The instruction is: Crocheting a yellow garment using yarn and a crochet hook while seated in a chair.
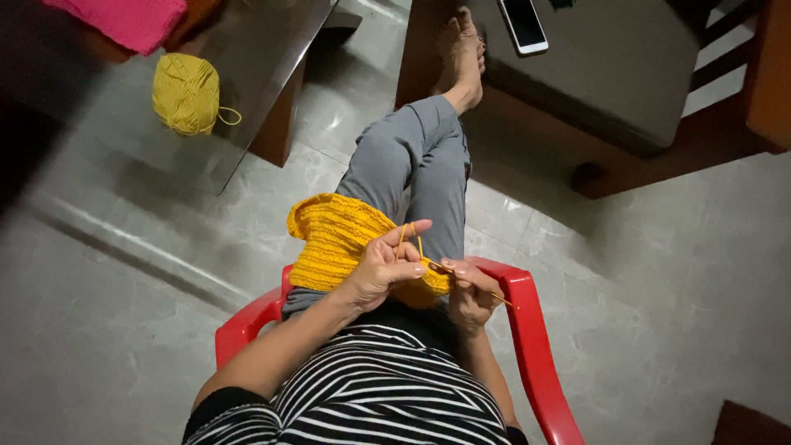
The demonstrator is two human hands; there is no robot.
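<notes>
Striped shirt fills the near edge, and both forearms run up from it to the work. Left hand (pixel 381 265) is clenched on the yellow crocheted piece (pixel 338 241), pinching its near edge, with the index finger lifted and a strand of yarn (pixel 401 240) looped over it. Right hand (pixel 471 290) grips a thin crochet hook (pixel 474 284), its tip meeting the fabric just beside the left thumb. It looks like a stitch is mid-formation along the edge; the next pull would need steady tension off that raised finger and a clean catch by the hook. Fabric drapes over the grey-trousered legs (pixel 420 161), which stretch far toward a dark chair seat where a phone (pixel 523 25) lies. Red plastic chair (pixel 527 330) frames the lap. Far left, a yellow yarn ball (pixel 186 94) rests on the glass tabletop (pixel 264 49) beside pink knitting (pixel 124 21).
</notes>
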